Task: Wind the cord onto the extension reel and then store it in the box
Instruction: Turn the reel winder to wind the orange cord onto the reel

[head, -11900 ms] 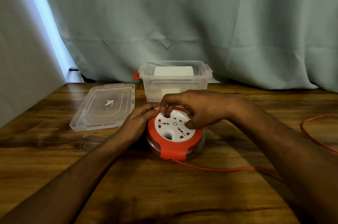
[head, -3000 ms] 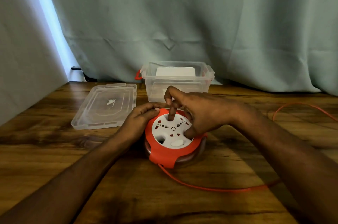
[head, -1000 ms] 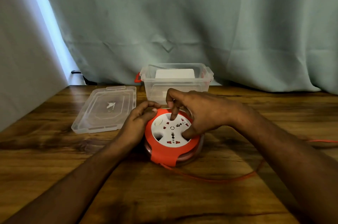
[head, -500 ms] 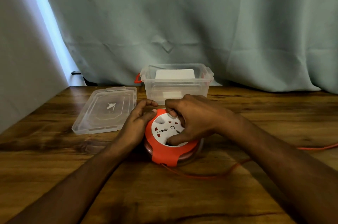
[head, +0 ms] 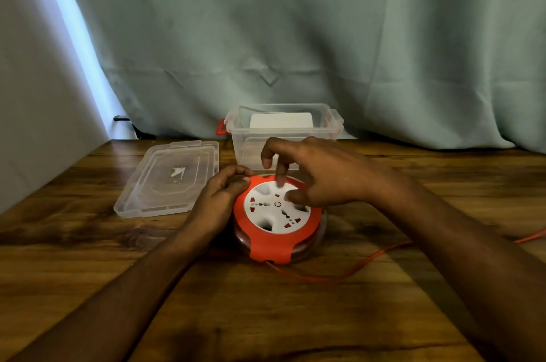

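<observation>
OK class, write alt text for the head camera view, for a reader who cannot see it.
Two bare hands work an orange and white extension reel on a wooden table: the left hand steadies its rim while the right hand has fingers on the white socket face. An orange cord trails right; behind sit an open clear box and its lid.

Orange-white reel [head: 277,221] lies flat before the open clear box [head: 283,132], orange cord [head: 339,274] trailing right.
</observation>
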A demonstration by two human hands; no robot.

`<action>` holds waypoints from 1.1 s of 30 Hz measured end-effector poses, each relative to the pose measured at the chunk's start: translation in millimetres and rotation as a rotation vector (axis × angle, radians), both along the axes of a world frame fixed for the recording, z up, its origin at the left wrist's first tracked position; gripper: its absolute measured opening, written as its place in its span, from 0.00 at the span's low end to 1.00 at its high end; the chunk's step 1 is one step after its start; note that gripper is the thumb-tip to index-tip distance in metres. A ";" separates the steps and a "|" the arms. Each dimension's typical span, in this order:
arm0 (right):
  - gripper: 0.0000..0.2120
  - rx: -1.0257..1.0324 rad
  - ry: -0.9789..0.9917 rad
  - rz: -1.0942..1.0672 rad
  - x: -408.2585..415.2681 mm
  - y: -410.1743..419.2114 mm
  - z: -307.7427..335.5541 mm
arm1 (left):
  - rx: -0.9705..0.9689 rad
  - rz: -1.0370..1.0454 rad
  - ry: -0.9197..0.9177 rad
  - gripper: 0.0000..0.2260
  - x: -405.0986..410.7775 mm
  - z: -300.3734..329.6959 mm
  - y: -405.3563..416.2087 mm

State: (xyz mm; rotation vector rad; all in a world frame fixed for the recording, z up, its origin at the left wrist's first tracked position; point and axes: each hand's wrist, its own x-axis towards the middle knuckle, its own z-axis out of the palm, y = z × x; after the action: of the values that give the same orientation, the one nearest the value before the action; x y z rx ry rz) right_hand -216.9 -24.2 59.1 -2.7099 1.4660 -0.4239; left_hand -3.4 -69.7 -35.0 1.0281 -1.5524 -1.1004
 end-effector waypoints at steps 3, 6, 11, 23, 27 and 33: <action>0.38 0.094 0.066 0.023 -0.6 -3.3 -3.7 | 0.015 0.003 -0.005 0.09 -0.4 0.4 -0.1; 0.42 0.099 0.089 0.050 -0.4 -4.1 -6.1 | 0.028 0.006 0.010 0.09 -0.4 0.8 1.0; 0.41 0.233 0.019 0.100 -1.5 -3.8 -6.2 | 0.022 -0.035 0.015 0.09 0.3 2.3 1.3; 0.42 0.305 -0.067 0.099 5.2 5.0 -0.5 | 0.030 -0.116 0.019 0.10 -0.7 8.4 8.8; 0.42 0.352 -0.096 0.102 4.4 4.1 -3.0 | 0.041 -0.140 0.026 0.10 0.3 9.4 9.6; 0.39 0.382 -0.065 0.093 2.4 2.0 -5.3 | 0.064 -0.146 0.029 0.10 1.3 10.1 9.6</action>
State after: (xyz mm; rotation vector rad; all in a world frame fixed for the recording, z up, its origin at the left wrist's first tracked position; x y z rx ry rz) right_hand -214.5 -22.2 53.8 -2.4242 1.2481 -0.1994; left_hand -2.1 -60.1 -24.9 0.9487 -1.5972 -1.2674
